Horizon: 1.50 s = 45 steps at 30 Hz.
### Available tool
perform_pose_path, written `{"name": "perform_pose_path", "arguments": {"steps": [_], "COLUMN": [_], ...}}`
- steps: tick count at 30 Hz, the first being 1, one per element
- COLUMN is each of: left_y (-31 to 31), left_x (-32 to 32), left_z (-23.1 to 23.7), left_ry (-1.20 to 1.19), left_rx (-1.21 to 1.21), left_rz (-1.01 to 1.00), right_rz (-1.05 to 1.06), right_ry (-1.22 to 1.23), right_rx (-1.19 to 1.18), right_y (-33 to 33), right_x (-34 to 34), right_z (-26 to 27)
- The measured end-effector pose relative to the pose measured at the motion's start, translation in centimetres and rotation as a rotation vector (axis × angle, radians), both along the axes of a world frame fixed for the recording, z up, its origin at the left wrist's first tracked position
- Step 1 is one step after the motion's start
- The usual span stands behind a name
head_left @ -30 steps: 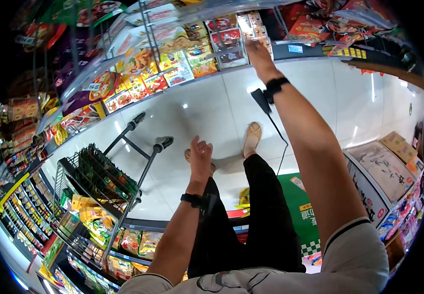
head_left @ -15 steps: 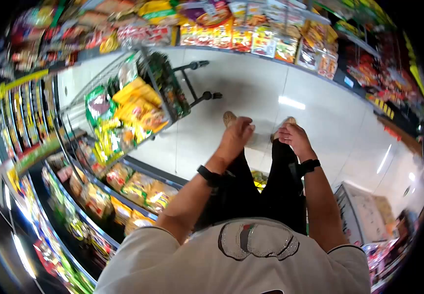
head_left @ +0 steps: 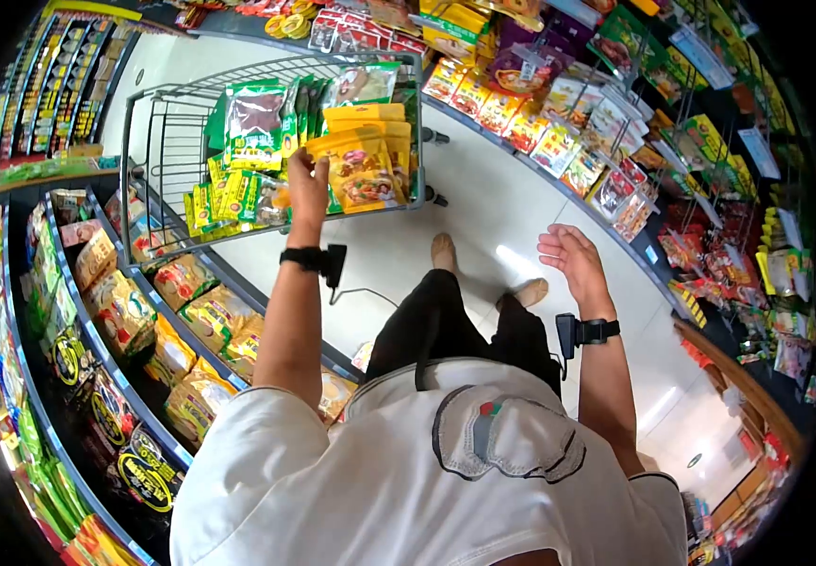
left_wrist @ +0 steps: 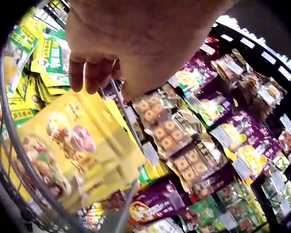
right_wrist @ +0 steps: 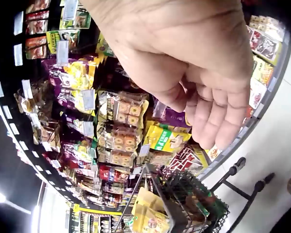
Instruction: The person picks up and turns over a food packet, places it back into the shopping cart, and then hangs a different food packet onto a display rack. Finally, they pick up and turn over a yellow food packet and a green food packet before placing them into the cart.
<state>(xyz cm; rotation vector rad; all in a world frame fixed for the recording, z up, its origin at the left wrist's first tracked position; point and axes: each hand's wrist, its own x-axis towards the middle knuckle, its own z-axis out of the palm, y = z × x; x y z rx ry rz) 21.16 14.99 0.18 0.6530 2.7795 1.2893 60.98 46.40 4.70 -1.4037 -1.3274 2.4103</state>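
In the head view my left hand point(head_left: 307, 196) hovers over the near side of the wire shopping cart point(head_left: 180, 91), fingers loosely bent, beside yellow pouches point(head_left: 363, 170). The left wrist view has the fingers of this hand point(left_wrist: 150, 39) hanging at the top edge of a yellow pouch point(left_wrist: 70, 145); whether they touch it, I cannot tell. Green-and-white bags point(head_left: 255, 123) and small yellow-green packets point(head_left: 243, 198) also lie in the cart. My right hand point(head_left: 578, 269) hangs over the floor with relaxed fingers, holding nothing; its palm point(right_wrist: 184, 73) shows large in the right wrist view.
Shelves of packaged food point(head_left: 606, 123) curve along the far side and right. A lower shelf of bagged goods point(head_left: 125, 302) runs along the left, close to the cart. Tiled floor point(head_left: 483, 203) lies between, with my feet on it.
My view has turned, bringing the cart nearer the centre. The right hand has withdrawn from the shelf packs; the left has moved from above the floor to over the cart.
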Motion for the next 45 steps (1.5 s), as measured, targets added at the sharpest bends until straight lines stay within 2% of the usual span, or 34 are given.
{"name": "perform_pose_path", "arguments": {"steps": [2,7,9,12,14,15,17,18,19,22,24,26,29,32,33,36,37,38,40,45], "left_y": [-1.3,-2.6,-3.3,-2.2,-2.9,-1.6,-2.4,-2.3,-1.5,-1.8,-1.6,-1.3,1.3,3.6,4.5,7.2,8.1,8.8,10.0,12.1], "left_x": [-1.7,-3.8,-5.0,-3.5,-3.1,-1.4,-1.7,-0.9,-0.2,0.1,-0.4,-0.5,-0.2,-0.2,0.0,1.5,2.0,2.4,3.5,6.0], "left_z": [-0.6,-4.0,-6.3,-3.6,-6.2,-1.7,-4.8,-3.9,-1.5,-1.6,-0.6,2.4,12.2,17.3,17.8,19.4,19.0,18.5,18.5,18.0], "left_ry": [-0.152,-0.688,-0.688,-0.743,-0.798,-0.872,-0.853,-0.824,-0.652,-0.482,-0.595,-0.709,-0.559,-0.613,-0.749,-1.039,-1.080,-1.161,-1.162,-1.263], "left_rx": [-0.111,0.119,0.005,-0.043,0.135,0.052,-0.055,-0.075,-0.273,-0.207,0.016,0.242,0.355,0.487,0.612,0.816,0.850,0.866,0.873,0.851], "left_rz": [0.060,-0.005,-0.028,0.021,-0.188,-0.210,-0.291,-0.332,-0.325,-0.391,-0.348,-0.293,-0.241,-0.240,-0.267,-0.317,-0.317,-0.306,-0.320,-0.351], "right_rz": [0.027,0.049,0.029,0.006,0.006,0.007,0.020,0.029,0.037,0.064,0.093,0.153,0.256,0.328,0.346,0.278,0.239,0.238,0.232,0.035], "right_ry": [0.018,0.004,-0.015,-0.023,-0.018,-0.016,-0.026,-0.030,-0.021,0.012,0.040,0.063,0.181,0.297,0.326,0.405,0.338,0.357,0.393,0.333], "right_rx": [0.025,0.054,0.067,0.067,0.063,0.060,0.059,0.060,0.063,0.076,0.094,0.143,0.243,0.369,0.413,0.184,0.058,0.053,0.037,0.124], "right_y": [-0.8,-2.3,-2.7,-3.1,-3.6,-3.7,-4.2,-4.3,-4.3,-4.4,-4.4,-4.7,-5.3,-6.4,-6.5,-6.5,-6.3,-6.2,-6.2,-5.8], "right_x": [-1.3,-3.2,-3.5,-3.6,-3.8,-4.0,-4.7,-5.1,-5.5,-6.5,-7.4,-8.9,-12.1,-15.6,-16.5,-17.8,-17.8,-17.6,-17.3,-14.8], "right_z": [1.9,4.5,4.8,4.7,4.5,4.5,5.0,5.3,5.3,5.6,6.0,6.7,8.6,10.7,11.4,13.3,14.2,14.1,13.4,12.6]}}
